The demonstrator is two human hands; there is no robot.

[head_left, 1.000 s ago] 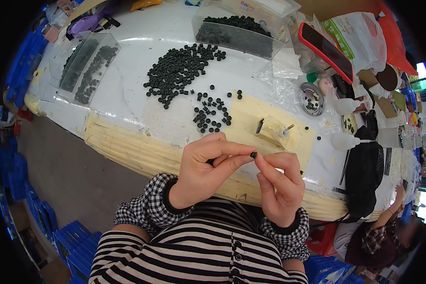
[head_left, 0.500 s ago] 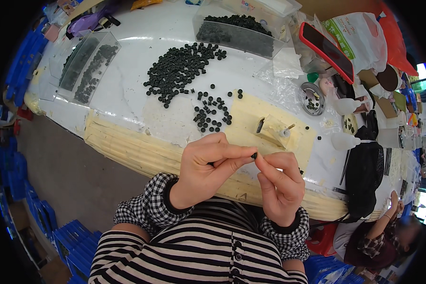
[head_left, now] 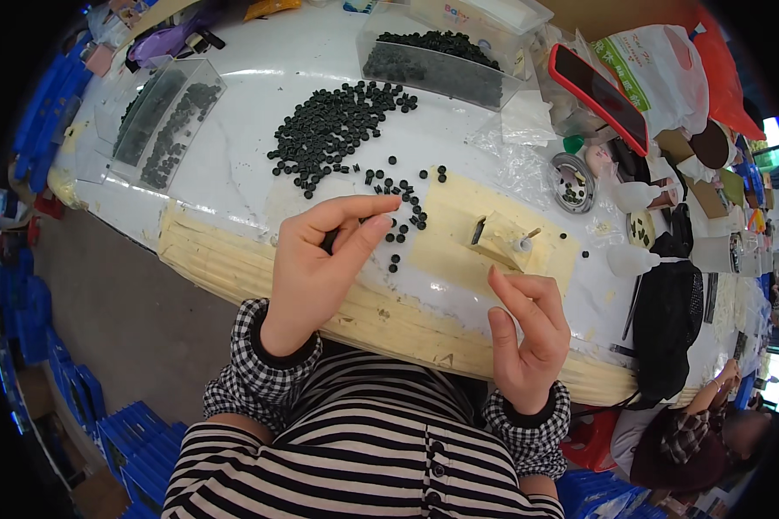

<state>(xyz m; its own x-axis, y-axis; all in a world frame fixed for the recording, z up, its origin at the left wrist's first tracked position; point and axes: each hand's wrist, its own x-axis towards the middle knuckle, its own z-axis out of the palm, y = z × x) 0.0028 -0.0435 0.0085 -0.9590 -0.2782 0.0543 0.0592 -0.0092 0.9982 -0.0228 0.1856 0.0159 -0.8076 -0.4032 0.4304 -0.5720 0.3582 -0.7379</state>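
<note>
My left hand (head_left: 325, 255) hovers over the nearer scatter of small black spool-shaped parts (head_left: 417, 210). Its index finger and thumb point right with a narrow gap between them, and the other fingers are curled. A dark patch shows in the crook of that hand; I cannot tell whether it is a held part. My right hand (head_left: 531, 337) is raised near the table's front edge, thumb and index finger apart, with nothing visible between them. Just beyond it, a small cream-coloured block fixture (head_left: 498, 238) with a white tube and a thin stick stands on a yellowish sheet (head_left: 446, 203).
A larger heap of black parts (head_left: 329, 130) lies farther back. Clear bins of them stand at the left (head_left: 160, 130) and back (head_left: 433, 73). A red-cased phone (head_left: 599, 99), a round metal tin (head_left: 573, 183), white squeeze bottles (head_left: 632, 259) and a black bag (head_left: 666, 324) crowd the right.
My hands have come apart from the small dark piece they pinched together. My left hand has moved left and away over the scattered parts; my right hand has shifted slightly right and its fingers have spread.
</note>
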